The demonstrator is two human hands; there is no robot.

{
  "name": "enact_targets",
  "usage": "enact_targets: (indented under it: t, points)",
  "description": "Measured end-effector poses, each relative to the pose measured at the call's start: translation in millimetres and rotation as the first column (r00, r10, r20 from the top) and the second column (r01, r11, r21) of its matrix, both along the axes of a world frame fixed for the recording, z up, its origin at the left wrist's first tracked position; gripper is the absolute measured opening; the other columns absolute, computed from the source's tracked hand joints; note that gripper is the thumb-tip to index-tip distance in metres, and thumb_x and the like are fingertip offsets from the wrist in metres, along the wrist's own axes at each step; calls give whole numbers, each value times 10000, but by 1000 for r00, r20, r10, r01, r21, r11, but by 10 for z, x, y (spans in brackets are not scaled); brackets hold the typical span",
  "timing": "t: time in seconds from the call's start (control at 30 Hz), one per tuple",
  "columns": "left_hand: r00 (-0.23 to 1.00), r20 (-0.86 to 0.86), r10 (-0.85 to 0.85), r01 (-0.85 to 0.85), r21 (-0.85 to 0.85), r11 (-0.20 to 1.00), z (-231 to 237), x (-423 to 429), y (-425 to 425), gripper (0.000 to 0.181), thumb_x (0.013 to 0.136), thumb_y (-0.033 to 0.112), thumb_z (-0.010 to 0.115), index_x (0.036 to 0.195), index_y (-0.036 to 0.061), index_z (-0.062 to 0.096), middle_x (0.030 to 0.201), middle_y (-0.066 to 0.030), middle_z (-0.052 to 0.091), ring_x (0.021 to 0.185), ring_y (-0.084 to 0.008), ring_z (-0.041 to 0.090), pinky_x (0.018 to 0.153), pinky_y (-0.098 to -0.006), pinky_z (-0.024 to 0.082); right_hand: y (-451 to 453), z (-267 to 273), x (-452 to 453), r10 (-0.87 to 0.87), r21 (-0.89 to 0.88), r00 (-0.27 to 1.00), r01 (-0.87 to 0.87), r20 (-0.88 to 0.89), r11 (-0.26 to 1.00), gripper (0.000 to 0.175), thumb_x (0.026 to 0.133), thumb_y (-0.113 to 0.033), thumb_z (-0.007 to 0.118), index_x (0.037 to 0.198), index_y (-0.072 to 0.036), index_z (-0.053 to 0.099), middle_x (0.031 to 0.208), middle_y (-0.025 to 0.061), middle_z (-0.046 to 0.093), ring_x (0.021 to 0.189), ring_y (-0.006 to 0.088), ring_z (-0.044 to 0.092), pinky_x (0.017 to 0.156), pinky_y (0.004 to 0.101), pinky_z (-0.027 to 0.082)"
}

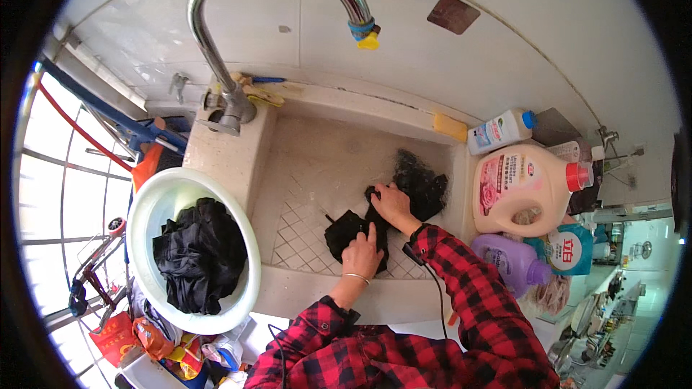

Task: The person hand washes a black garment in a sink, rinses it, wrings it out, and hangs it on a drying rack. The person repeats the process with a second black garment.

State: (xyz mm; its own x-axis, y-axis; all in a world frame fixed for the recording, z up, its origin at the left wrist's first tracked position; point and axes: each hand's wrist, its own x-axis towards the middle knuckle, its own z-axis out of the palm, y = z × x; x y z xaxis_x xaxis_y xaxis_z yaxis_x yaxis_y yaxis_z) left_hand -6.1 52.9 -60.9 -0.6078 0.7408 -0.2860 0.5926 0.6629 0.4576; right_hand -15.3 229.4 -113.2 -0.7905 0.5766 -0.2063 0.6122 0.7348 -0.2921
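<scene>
A wet black cloth [419, 189] lies in the right part of a stone laundry sink [319, 146], and its nearer part spreads over the ridged washboard area. My left hand [361, 254], with a bangle at the wrist, rests on the nearer part of the cloth, index finger extended. Further up and right, my right hand [393, 205] has its fingers bent over the cloth's middle; its grip is partly hidden. More black fabric [200, 256] sits bunched in a pale round basin [251, 275] left of the sink.
A curved chrome faucet [203, 27] arches above the sink. A yellow sponge [450, 127] sits on the back rim. Along the right side stand a white bottle [500, 132], a large peach detergent jug [508, 189], a purple bottle [500, 259] and a teal packet [576, 248].
</scene>
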Motion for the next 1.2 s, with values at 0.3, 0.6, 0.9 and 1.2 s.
enact_targets:
  t: [0.3,0.6,0.9,1.2]
  points:
    - [993,-4,-114,114,-58,992,165,-8,-158,781,734,385,722,1393,125,395,919,-104,573,770,-266,634,592,-380,540,636,232,224,-257,-352,964,265,71,898,541,795,-522,627,1061,-50,623,1046,197,649,989,356,615,843,410,476]
    - [995,89,-55,58,-32,998,2,-71,-40,717,747,390,684,1338,66,443,897,-133,610,756,-294,656,623,-404,537,-581,664,601,10,-179,992,-33,-128,983,235,849,-323,578,964,-118,576,942,145,606,829,369,616,675,463,506]
    - [973,-60,-225,225,4,974,136,-313,-113,625,735,310,691,1320,219,492,933,-99,582,847,-281,607,676,-423,496,573,204,39,-340,-146,939,344,56,928,286,850,-277,538,1047,-80,601,1013,219,640,927,393,616,785,432,503]
    - [814,386,433,-507,111,855,-477,-794,227,509,837,371,636,1196,19,551,979,-224,609,932,-376,580,800,-420,461,506,465,1416,-184,-845,983,98,0,526,402,888,-290,574,1192,-27,590,1124,71,626,1026,180,571,892,311,447]
